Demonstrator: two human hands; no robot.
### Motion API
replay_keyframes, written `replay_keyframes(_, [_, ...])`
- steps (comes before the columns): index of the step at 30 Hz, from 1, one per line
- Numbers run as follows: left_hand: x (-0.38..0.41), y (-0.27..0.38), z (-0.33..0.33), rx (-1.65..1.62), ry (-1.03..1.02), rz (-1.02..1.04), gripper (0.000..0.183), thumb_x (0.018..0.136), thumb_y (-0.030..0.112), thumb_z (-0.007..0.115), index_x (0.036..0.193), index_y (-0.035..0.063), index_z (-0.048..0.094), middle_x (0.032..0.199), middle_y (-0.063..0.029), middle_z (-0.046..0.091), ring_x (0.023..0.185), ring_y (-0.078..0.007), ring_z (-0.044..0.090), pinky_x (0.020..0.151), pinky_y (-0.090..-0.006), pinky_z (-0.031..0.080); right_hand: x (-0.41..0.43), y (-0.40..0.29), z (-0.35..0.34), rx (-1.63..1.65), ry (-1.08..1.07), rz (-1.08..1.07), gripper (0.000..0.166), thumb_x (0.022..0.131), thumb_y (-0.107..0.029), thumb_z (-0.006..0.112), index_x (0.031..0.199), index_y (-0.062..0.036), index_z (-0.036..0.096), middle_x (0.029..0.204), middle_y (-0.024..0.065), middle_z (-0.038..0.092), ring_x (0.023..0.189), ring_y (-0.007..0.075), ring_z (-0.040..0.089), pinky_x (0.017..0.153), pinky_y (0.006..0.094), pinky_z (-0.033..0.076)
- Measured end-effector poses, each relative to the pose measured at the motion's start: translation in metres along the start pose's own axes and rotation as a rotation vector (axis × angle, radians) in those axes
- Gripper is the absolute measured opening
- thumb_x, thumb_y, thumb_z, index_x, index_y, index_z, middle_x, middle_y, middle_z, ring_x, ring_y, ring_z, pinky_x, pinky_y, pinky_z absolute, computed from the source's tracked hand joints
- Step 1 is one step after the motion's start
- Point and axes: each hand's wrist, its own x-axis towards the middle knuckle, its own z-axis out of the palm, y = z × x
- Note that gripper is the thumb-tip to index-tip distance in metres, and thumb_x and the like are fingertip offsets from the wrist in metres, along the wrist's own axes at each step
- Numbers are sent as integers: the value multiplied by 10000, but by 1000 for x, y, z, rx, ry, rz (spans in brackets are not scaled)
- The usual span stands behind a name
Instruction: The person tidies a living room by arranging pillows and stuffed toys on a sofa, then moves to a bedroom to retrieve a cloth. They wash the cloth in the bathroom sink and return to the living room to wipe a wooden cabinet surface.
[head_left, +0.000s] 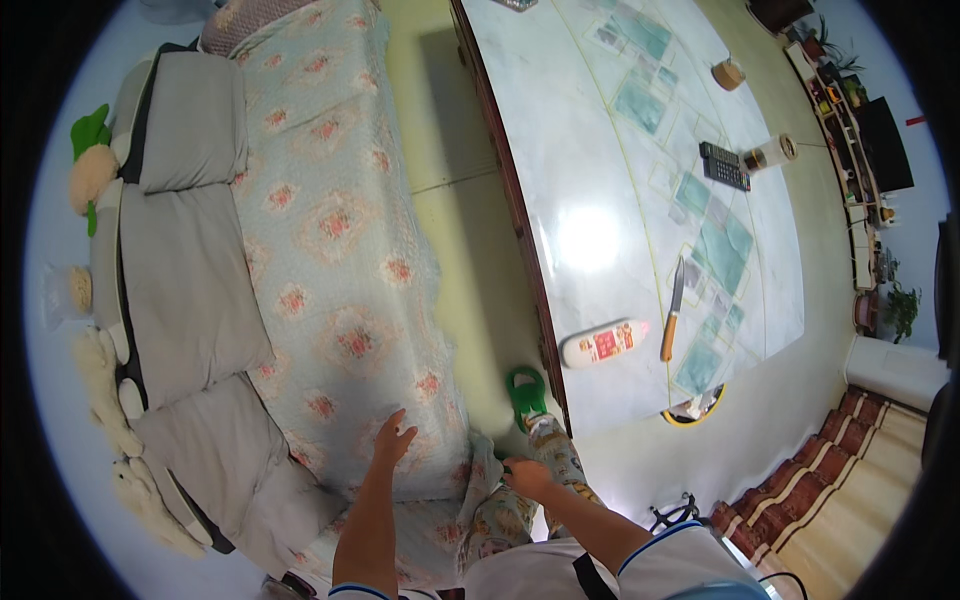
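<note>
A pale quilted sofa cover (337, 285) with red flower prints lies over the long sofa seat. Above its near part is my left hand (394, 441), fingers apart and holding nothing. My right hand (526, 478) is closed on the cover's edge, which is bunched and raised beside my knee at the sofa's front. Grey cushions (191, 300) lean along the sofa's back.
To the right, a marble-look table (585, 300) bears a white bottle (606, 343), a knife with a wooden handle (672, 322), remote controls (724, 166) and a glass jar (771, 153). A green slipper (527, 394) is on my foot between sofa and table.
</note>
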Motion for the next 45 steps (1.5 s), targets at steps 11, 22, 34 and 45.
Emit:
replay_keyframes(11, [25,10,-31,-157,-7,-110,607,834,321,616,1351,135,359,1362,-161,363,1226,-331,387,933,-465,402,56,-51,-102,-21,83,-64,282,789,-278,554,1033,-142,594,942,149,619,843,347,599,735,446,473])
replay_keyframes(22, [127,-36,-162,-328,178,-195,720,753,353,671,1344,90,355,1362,-168,366,1232,-338,379,985,-411,348,198,-201,-207,-226,262,-256,283,777,-210,596,1035,-95,582,937,151,614,822,348,592,691,430,482])
replay_keyframes(34, [202,-83,-153,-602,286,-248,988,658,348,728,1388,-6,164,1395,-263,231,1316,-390,177,1059,-424,221,322,-393,-135,-703,-240,-745,463,795,-182,568,1231,-66,463,1320,166,403,1149,309,453,924,413,391])
replay_keyframes(45, [227,-25,-189,-661,423,-701,922,664,279,728,1359,-55,223,1387,-286,233,1291,-419,215,1049,-422,248,563,-485,-321,-1037,-530,-1414,497,827,-253,532,1296,-130,424,1407,72,310,1315,246,253,1075,441,194])
